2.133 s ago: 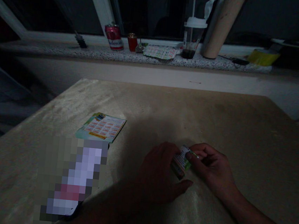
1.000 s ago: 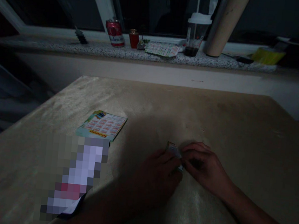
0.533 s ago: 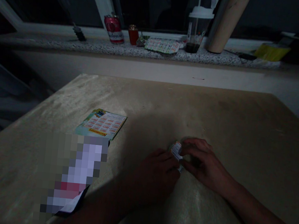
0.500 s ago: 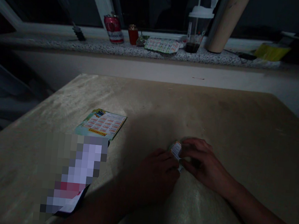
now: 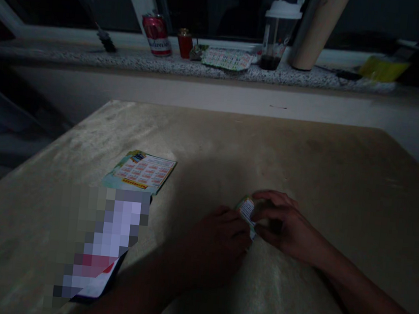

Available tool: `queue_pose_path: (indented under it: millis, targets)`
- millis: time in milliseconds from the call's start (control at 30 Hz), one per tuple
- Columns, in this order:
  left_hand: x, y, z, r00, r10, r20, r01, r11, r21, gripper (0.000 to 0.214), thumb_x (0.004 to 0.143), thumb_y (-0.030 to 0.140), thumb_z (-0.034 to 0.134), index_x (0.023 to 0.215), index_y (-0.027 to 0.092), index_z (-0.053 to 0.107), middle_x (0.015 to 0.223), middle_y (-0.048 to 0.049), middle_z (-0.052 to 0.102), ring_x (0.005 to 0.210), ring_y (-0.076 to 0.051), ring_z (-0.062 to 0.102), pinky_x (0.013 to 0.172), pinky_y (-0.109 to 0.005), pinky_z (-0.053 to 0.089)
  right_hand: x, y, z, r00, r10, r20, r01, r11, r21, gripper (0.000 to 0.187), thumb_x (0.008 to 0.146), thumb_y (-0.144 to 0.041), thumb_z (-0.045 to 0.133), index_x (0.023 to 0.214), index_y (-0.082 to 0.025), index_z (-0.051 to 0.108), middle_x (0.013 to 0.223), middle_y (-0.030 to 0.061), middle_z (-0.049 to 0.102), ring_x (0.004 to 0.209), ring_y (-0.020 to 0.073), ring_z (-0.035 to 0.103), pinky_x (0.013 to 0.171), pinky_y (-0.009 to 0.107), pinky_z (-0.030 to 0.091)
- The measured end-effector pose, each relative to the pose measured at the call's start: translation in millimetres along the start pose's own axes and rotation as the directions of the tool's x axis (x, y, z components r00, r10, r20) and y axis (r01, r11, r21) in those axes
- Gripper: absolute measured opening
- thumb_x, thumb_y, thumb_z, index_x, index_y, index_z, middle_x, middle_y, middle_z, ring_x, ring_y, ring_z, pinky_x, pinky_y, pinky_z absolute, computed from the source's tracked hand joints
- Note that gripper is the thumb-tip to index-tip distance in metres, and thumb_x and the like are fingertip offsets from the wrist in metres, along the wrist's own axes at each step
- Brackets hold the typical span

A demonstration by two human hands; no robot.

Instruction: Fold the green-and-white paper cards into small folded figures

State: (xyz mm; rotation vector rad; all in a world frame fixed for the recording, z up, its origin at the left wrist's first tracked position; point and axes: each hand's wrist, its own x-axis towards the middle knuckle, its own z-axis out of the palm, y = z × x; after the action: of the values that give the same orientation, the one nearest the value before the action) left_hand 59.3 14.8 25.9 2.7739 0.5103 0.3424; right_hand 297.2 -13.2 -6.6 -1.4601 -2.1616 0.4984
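Observation:
A small printed card (image 5: 247,209), looking like a scratch ticket, lies on the table under both hands, its lower part mostly hidden. My left hand (image 5: 219,242) is closed over its near left side, with the fingers curled and pressing it down. Over the right edge of the card, my right hand (image 5: 280,223) has thumb and forefinger drawn together, their tips at the printed face. Whether something tiny sits between those tips is too dark to tell. Further left lies a larger printed ticket (image 5: 145,170) with a grid of red figures, out of reach of both hands.
A phone (image 5: 95,286) with a blurred-out screen lies below the larger ticket, beside my left forearm. On the granite sill (image 5: 125,62) stand a red can (image 5: 157,36), a small red jar (image 5: 184,43), a lidded cup with a straw (image 5: 272,39) and a cardboard tube (image 5: 315,34).
The view has shifted slightly. My right fingers have moved a little over the card, showing slightly more of its print. My left hand stays on it.

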Motion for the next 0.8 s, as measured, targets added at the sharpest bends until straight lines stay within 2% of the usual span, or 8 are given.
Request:
queue_pose_path:
  millis: [367,533,667,800]
  targets:
    - [2.6,-2.8,0.7,0.998,-0.024,-0.051,0.023,1.000,-0.019,0.013,0.096,0.020,0.058,0.104,0.016,0.068,0.107,-0.0052,0.072,0.103,-0.021,0.063,0.102,-0.040,0.043,1.8,0.9,0.5,1.000,0.024,0.010,-0.024,1.000,0.007,0.025,0.075,-0.015,0.075,0.094,-0.032,0.077,0.132,0.0038,0.063,0.125,0.0293,0.058,0.104,0.053,0.042]
    - [5.6,-8.4,0.8,0.995,-0.059,-0.076,0.058,0.998,-0.015,0.016,0.099,0.022,0.053,0.102,0.019,0.069,0.105,-0.0052,0.072,0.102,-0.022,0.062,0.103,-0.044,0.039,2.3,1.0,0.8,1.000,0.028,0.007,-0.028,1.000,0.003,0.027,0.073,-0.014,0.076,0.092,-0.032,0.077,0.132,0.0034,0.064,0.124,0.0301,0.059,0.103,0.054,0.043]
    - [7.7,-9.6,3.5,0.986,-0.149,-0.071,0.147,0.988,-0.041,0.016,0.099,0.023,0.054,0.103,0.020,0.069,0.105,-0.0062,0.070,0.103,-0.023,0.060,0.103,-0.047,0.039,2.3,0.6,1.2,1.000,0.021,-0.006,-0.021,1.000,-0.008,0.026,0.072,-0.014,0.077,0.091,-0.031,0.077,0.131,0.0039,0.065,0.122,0.0309,0.060,0.101,0.054,0.044]
    - [10.0,-6.6,10.4,0.944,-0.315,-0.094,0.305,0.946,-0.107,0.015,0.096,0.022,0.057,0.098,0.018,0.071,0.106,-0.0077,0.067,0.107,-0.025,0.057,0.104,-0.050,0.040,1.5,0.2,1.5,1.000,0.022,-0.012,-0.023,0.999,-0.024,0.026,0.073,-0.015,0.077,0.093,-0.032,0.078,0.131,0.0040,0.065,0.123,0.0317,0.060,0.101,0.055,0.044]
